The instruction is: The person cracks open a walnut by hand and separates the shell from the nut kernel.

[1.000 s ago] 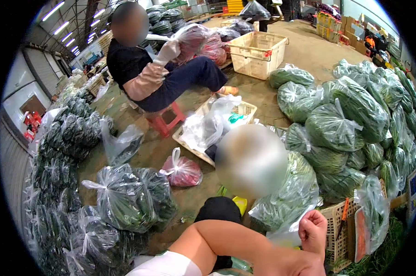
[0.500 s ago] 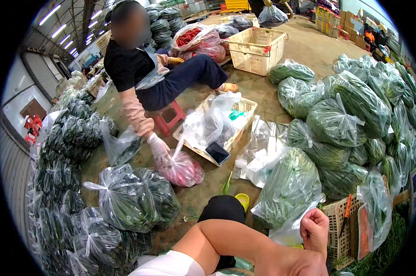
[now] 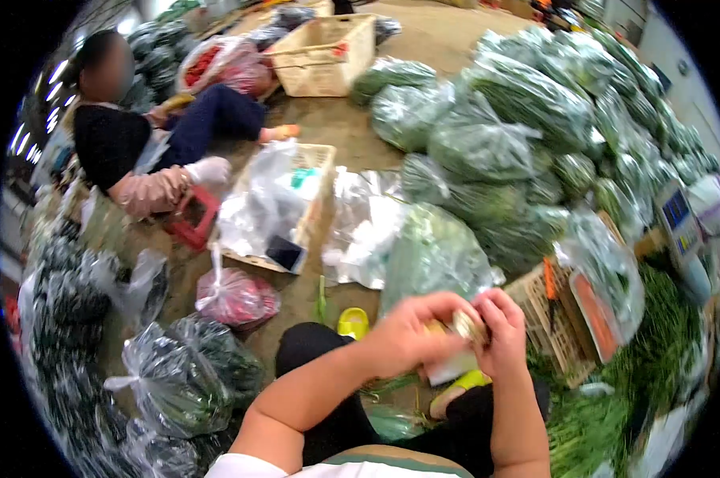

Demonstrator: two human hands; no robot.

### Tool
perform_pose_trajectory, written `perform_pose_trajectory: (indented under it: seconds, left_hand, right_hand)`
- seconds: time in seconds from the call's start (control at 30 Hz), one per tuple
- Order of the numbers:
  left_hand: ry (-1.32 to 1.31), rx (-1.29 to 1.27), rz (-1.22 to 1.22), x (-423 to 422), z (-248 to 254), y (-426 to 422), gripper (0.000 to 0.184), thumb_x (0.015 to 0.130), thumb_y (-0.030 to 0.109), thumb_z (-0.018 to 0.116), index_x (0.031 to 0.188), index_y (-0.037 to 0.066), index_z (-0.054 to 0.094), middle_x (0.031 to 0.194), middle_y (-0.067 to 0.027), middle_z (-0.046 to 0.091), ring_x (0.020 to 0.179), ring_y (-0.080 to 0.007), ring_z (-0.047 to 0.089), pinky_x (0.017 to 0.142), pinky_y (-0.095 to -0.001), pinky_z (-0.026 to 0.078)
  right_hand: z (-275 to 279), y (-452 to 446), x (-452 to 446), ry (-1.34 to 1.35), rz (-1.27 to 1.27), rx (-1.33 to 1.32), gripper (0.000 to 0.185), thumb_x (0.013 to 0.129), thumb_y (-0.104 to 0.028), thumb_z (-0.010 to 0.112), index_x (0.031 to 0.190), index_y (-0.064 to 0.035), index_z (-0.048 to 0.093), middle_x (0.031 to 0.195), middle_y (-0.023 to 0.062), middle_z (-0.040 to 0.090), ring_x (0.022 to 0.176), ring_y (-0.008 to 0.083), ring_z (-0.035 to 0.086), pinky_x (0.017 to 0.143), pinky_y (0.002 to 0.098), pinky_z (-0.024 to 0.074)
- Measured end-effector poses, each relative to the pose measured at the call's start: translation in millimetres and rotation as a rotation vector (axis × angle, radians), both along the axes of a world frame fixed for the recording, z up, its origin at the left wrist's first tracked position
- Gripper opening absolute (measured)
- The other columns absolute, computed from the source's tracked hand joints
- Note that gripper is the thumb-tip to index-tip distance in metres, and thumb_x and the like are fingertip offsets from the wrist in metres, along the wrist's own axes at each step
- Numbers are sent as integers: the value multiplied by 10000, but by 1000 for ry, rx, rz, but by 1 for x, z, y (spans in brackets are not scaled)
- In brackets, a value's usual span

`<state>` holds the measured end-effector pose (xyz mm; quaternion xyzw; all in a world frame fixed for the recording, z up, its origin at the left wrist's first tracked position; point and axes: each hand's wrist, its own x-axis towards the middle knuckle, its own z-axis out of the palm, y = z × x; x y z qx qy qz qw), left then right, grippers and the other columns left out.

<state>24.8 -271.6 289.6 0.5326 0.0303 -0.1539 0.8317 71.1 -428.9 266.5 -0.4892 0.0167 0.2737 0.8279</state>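
Note:
In front of my lap, my left hand (image 3: 420, 334) and my right hand (image 3: 501, 328) come together with fingers closed. Between their fingertips is a small, pale, roundish thing (image 3: 465, 325); blur hides its exact kind. Just beyond the hands stands a large clear plastic bag of long green vegetables (image 3: 436, 259). Below my hands, yellow-green slippers (image 3: 458, 392) show by my dark-trousered legs.
A co-worker (image 3: 109, 139) sits at left by a red stool (image 3: 194, 219). A crate (image 3: 318, 203) holds plastic bags and a phone (image 3: 283, 253). Bagged greens (image 3: 487, 143) pile up at right, above a crate with an orange-handled tool (image 3: 549, 288). A tied red bag (image 3: 236, 299) lies left.
The view has swung right. My hands have come together in front of me, with a small pale thing between them. The co-worker's gloved hand has left the red bag and moved back near the stool.

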Motion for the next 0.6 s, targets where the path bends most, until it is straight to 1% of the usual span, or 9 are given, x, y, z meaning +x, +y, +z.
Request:
perform_pose_trajectory:
  seconds: [0.07,0.1,0.13,0.3,0.4,0.47,0.5,0.57,0.6]
  left_hand:
    - [5,139,56,5,-11,1,220,778,70,531,991,18,528,714,-8,543,440,-44,434,398,-180,368]
    - [-15,142,75,5,-10,4,227,780,71,530,1002,21,531,708,-3,535,446,-42,434,401,-181,368]
    - [-41,151,81,8,-10,2,235,782,73,528,1012,23,533,702,3,527,453,-41,433,404,-182,368]
    - [-64,292,33,4,-6,0,274,780,66,529,1052,40,544,719,-1,529,506,-32,451,419,-177,366]
    - [-185,335,117,6,-13,-3,281,772,54,540,1052,38,550,745,-6,537,500,-30,449,421,-169,363]
    - [-304,522,194,6,-17,-3,281,744,38,562,1025,26,561,761,-23,546,532,-51,465,455,-188,377]
    - [-303,522,195,7,-19,-2,281,744,38,562,1025,26,561,761,-23,546,532,-51,465,455,-188,377]
    - [-537,692,267,9,-22,0,269,713,28,578,982,20,576,734,-47,545,577,-84,486,499,-217,389]
    - [-533,690,268,9,-22,1,269,713,28,578,982,20,576,734,-47,545,577,-84,486,499,-217,389]
  right_hand:
    - [-2,1,-2,-95,17,25,117,835,-142,478,892,-42,500,640,8,502,429,51,405,367,166,294]
    - [-1,3,-3,-85,10,6,136,836,-130,477,935,-39,490,675,10,505,445,51,414,374,164,295]
    - [-1,4,-4,-226,19,-86,142,829,-108,487,949,-32,483,690,10,503,455,47,418,376,167,292]
    - [-2,7,-4,-288,13,-147,123,832,-106,488,913,-14,478,667,14,503,469,46,426,400,171,321]
    - [-2,8,-7,-275,34,-162,108,834,-106,487,884,-11,480,658,16,505,464,45,421,408,171,331]
    - [-3,8,-9,-290,27,-170,109,823,-82,499,899,-5,484,661,9,507,472,44,430,420,172,352]
    - [-4,9,-9,-378,-27,-221,132,802,-55,516,925,-10,498,662,14,510,479,51,442,427,179,361]
    - [-7,9,-8,-464,-80,-273,170,782,-28,534,950,-14,512,662,20,512,487,58,453,433,187,371]
    - [-10,6,-4,-746,-90,-406,221,749,-4,552,968,-27,530,668,34,520,500,81,474,443,201,386]
